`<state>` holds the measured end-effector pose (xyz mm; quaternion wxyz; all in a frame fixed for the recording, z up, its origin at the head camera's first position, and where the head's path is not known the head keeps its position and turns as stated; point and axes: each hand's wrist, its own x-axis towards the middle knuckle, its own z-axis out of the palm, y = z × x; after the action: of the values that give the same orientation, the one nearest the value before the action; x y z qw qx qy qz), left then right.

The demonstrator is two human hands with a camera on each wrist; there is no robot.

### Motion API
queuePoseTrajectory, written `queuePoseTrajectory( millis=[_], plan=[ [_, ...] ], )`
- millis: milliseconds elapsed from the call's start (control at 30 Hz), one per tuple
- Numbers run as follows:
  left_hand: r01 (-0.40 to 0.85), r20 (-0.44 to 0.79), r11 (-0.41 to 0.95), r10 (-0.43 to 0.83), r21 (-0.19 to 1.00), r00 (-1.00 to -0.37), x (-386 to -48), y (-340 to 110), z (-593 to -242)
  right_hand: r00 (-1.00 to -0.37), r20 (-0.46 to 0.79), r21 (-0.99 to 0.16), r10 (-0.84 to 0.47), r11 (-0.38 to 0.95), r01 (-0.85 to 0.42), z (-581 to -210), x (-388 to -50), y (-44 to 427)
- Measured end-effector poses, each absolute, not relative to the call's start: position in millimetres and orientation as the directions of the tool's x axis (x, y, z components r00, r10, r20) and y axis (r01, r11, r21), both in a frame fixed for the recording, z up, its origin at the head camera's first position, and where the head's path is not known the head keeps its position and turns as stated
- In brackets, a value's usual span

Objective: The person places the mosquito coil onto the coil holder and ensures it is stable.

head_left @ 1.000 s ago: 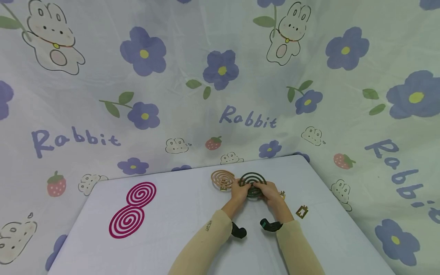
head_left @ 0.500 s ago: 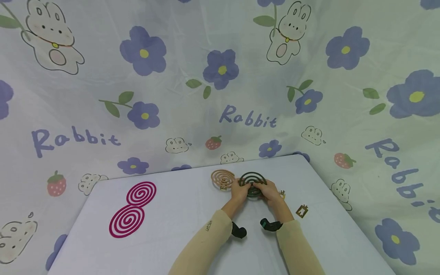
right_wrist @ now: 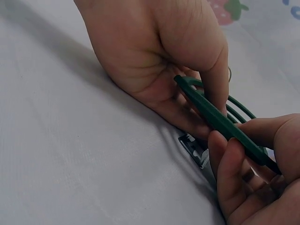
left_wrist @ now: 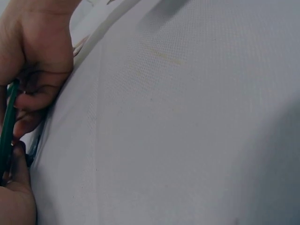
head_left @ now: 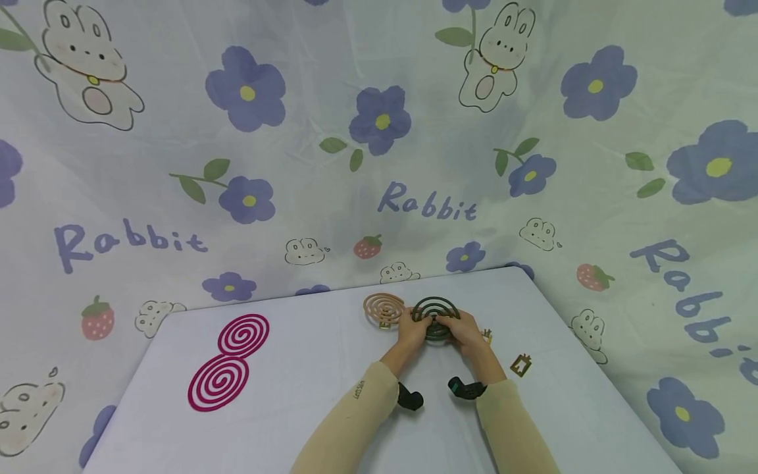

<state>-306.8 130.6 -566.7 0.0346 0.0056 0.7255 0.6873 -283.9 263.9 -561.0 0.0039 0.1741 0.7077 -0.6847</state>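
Observation:
A dark green mosquito coil (head_left: 435, 300) is held a little off the white table in both hands. My left hand (head_left: 412, 330) grips its left side and my right hand (head_left: 470, 332) its right side, with both thumbs on top near the centre. In the right wrist view, the coil (right_wrist: 218, 121) appears edge-on and tilted, fingers curled beneath it. Under the hands there, a small dark shiny piece (right_wrist: 194, 151) shows, partly hidden. Just left of my left hand lies a tan mosquito coil (head_left: 379, 304) with a small gold metal stand (head_left: 385, 324) at its front edge.
Two magenta mosquito coils (head_left: 243, 335) lie edge to edge on the table's left side. A gold stand (head_left: 521, 365) lies right of my right forearm. Another gold stand (head_left: 487, 335) is partly hidden behind the right hand. A rabbit-print cloth (head_left: 331, 197) hangs behind the table.

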Motion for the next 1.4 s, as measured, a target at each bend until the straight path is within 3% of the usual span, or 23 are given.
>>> queuePoseTrajectory(
  millis=[1400],
  plan=[
    [-0.08,-0.085,0.058,0.077,0.995,-0.993,-308.2,130.4,-563.2,-0.931,-0.27,-0.96,0.246,0.005,0.28,-557.8,-284.9,264.9]
  ],
)
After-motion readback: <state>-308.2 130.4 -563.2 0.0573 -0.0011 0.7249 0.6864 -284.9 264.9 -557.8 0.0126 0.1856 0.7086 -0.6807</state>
